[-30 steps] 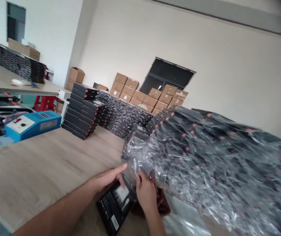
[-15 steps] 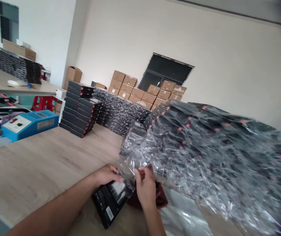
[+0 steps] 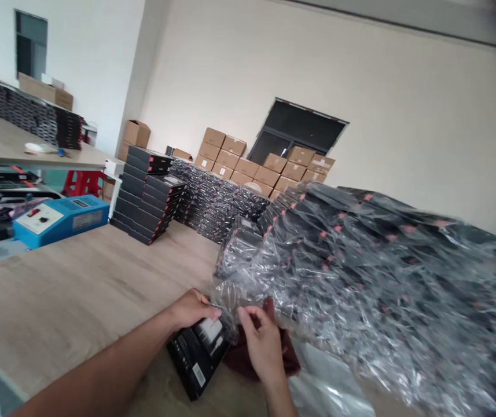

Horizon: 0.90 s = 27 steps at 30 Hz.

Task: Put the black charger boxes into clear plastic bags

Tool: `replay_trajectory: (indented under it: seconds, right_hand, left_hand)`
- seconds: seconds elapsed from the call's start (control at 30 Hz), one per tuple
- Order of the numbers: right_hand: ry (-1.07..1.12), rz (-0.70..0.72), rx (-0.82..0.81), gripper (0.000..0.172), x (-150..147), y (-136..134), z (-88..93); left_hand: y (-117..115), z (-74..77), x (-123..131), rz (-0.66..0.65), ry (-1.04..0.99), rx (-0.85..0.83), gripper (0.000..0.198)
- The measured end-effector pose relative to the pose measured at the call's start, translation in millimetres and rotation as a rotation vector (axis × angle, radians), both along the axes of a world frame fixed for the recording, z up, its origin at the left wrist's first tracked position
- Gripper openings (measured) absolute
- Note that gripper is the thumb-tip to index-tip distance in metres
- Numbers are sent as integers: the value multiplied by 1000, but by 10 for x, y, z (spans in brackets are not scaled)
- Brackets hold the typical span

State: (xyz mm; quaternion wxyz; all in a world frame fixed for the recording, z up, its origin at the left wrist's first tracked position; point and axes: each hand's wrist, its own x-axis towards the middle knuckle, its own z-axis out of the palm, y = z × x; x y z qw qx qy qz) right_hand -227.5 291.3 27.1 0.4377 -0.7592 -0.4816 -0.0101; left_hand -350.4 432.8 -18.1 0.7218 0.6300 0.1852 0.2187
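Observation:
My left hand [image 3: 192, 310] is closed on the upper end of a flat black box [image 3: 193, 359] that carries a white barcode label and a printed picture. A clear plastic bag [image 3: 227, 296] is bunched around that end of the box, partly under my left thumb. My right hand [image 3: 264, 341] is closed in a pinch at the bag's edge, just right of the box. Behind and below my right hand lies a dark red-brown cloth [image 3: 290, 354]. Flat clear plastic bags [image 3: 326, 379] lie on the table to its right.
A large pile of plastic-wrapped black boxes [image 3: 360, 272] fills the right side. Unwrapped black boxes [image 3: 143, 197] stand stacked at the table's far left, beside a blue machine [image 3: 68, 220]. Brown cartons [image 3: 234, 165] are stacked behind. The wooden tabletop [image 3: 100, 278] stretches left of my hands.
My right hand has shifted slightly down and right, and the bag near it looks less raised. The left hand keeps its hold on the box. The whole view has shifted a little.

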Motion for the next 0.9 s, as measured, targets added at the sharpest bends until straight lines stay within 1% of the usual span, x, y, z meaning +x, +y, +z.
replay_trajectory:
  seconds: [0.1, 0.13, 0.17, 0.27, 0.3, 0.33, 0.4, 0.47, 0.5, 0.57, 0.63, 0.73, 0.8, 0.83, 0.87, 0.9]
  right_hand:
    - [-32, 118, -79, 22, -66, 29, -39]
    - [-53, 117, -86, 20, -68, 29, -38]
    - [-70, 81, -76, 20, -57, 23, -29]
    - [-89, -110, 9, 26, 11, -5, -2]
    - [-98, -146, 27, 28, 22, -6, -9]
    - [-116, -151, 34, 30, 20, 1, -26]
    - [-182, -87, 16, 36, -22, 36, -88]
    - [-257, -21, -12, 36, -87, 79, -150]
    - [-284, -16, -13, 33, -113, 96, -169]
    - [-307, -60, 14, 29, -133, 108, -169]
    - [-305, -102, 52, 25, -102, 90, -126]
    - [-246, -146, 139, 26, 18, 25, -30]
    - [-163, -244, 244, 28, 116, -30, 24]
    - [-125, -303, 299, 29, 161, -55, 39]
    - [-102, -348, 344, 28, 198, -76, 45]
    - [-97, -369, 373, 27, 225, -90, 39]
  left_hand:
    - [9, -1, -4, 4, -2, 48, 41]
    - [15, -5, -5, 4, -2, 66, 41]
    - [23, -9, -6, 3, -1, 80, 41]
    - [40, -14, -7, 7, 6, 103, 40]
    - [41, -11, -7, 10, 8, 109, 39]
    - [39, -5, -8, 11, 7, 116, 39]
    - [28, 9, -11, 12, -3, 127, 38]
    - [14, 18, -14, 17, -7, 144, 38]
    - [8, 18, -14, 21, -6, 154, 38]
    - [-1, 9, -12, 16, 10, 172, 40]
    - [-10, -4, -8, -1, 36, 184, 42]
    - [-25, 6, -11, -53, 59, 188, 39]
    - [-21, 50, -41, -101, 37, 132, 36]
    - [-8, 83, -71, -118, 10, 77, 41]
    - [16, 122, -113, -114, -22, 8, 54]
    - [52, 165, -166, -87, -53, -68, 71]
